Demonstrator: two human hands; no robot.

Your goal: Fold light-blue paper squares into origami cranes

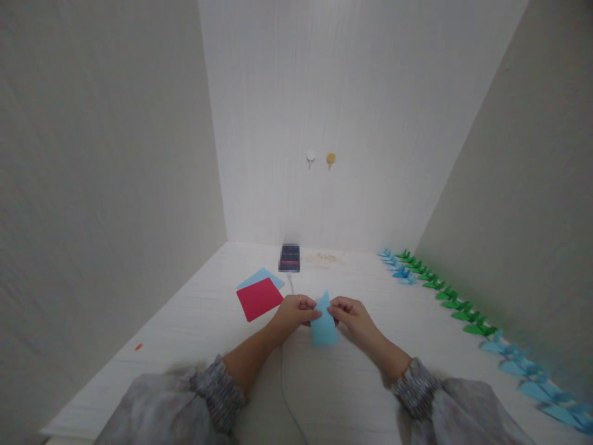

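Note:
A piece of light blue paper [325,332], with folded edges and a pointed top, is held just above the table between both hands. My left hand [299,310] pinches its left edge, thumb on the front face. On the opposite edge, my right hand [345,311] pinches the paper between thumb and fingers. To the left of my left hand lies a red paper sheet [259,299], partly covering a light blue sheet [263,276].
A phone [290,258] with a blurred screen lies at the back, a white cable [283,383] running from it. Folded green paper figures [456,304] and blue ones [532,374] line the right wall. Two hooks [330,158] hang on the back wall. A small orange scrap [138,347] lies left.

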